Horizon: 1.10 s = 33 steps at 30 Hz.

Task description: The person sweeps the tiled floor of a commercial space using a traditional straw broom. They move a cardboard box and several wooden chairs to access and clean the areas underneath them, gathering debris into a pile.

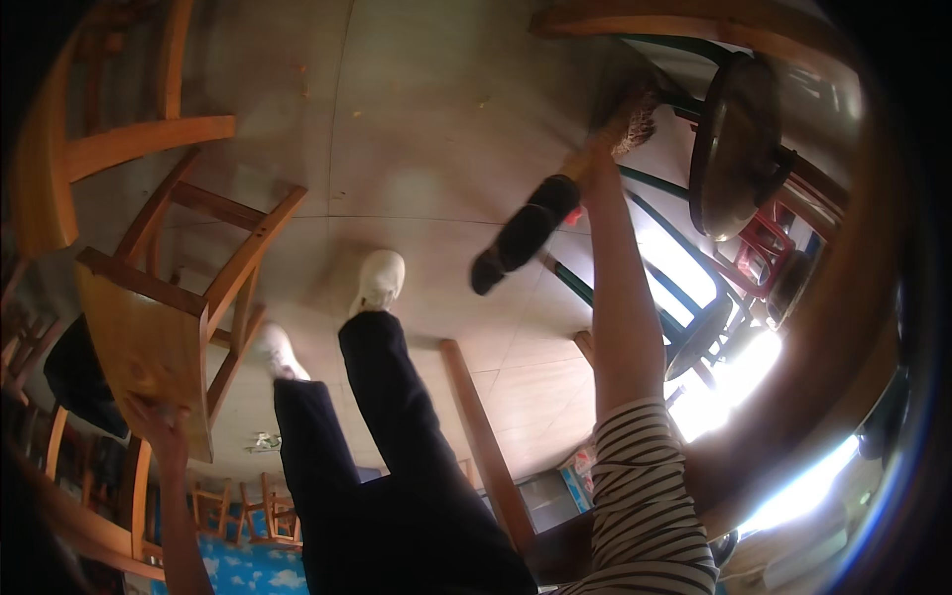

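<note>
My right arm reaches forward, and my right hand [597, 165], blurred, is closed around a short hand broom [526, 227]. The broom's dark, wrapped handle slants down towards my feet, while its bristles lie beyond my hand near a green-framed stool. Down at the left, my left hand [160, 425] touches the near edge of the seat of a wooden stool [145, 338]. Some of its fingers lie on the seat top; whether others grip beneath the edge is hidden.
Another piece of wooden furniture [149, 141] stands at the far left. Metal-framed stools with round dark seats [732, 149] crowd the right side, below a wooden edge [692, 26]. Small yellowish scraps [357, 114] dot the tiled floor [416, 149]. A wooden bar [487, 439] slants beside my right leg.
</note>
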Each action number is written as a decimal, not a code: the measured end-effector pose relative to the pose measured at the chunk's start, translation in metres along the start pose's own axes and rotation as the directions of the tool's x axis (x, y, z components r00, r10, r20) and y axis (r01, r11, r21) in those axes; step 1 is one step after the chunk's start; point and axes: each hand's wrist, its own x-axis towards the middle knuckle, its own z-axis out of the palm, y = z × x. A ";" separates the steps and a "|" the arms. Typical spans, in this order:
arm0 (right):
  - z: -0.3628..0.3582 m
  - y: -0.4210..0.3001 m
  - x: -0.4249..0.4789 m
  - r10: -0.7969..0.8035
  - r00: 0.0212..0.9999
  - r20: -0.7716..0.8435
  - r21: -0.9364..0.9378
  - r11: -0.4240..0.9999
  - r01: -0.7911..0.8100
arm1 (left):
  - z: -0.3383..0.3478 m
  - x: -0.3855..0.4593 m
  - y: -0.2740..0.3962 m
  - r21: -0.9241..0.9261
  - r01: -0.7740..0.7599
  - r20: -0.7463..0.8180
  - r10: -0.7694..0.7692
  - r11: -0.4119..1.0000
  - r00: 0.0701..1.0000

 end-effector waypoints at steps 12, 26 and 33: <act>0.002 0.089 -0.196 0.010 0.995 -0.101 -0.474 0.879 -0.057 | -0.018 0.008 0.027 -0.035 0.256 0.236 -0.241 0.966 0.941; 0.043 0.199 -0.324 0.058 0.986 0.154 -0.734 0.675 0.075 | -0.049 0.029 0.031 -0.019 0.245 0.172 -0.239 0.969 0.956; 0.022 0.096 -0.365 0.248 0.920 0.303 -0.410 0.906 -0.109 | -0.021 0.089 -0.066 -0.720 0.034 0.009 -0.039 0.694 0.999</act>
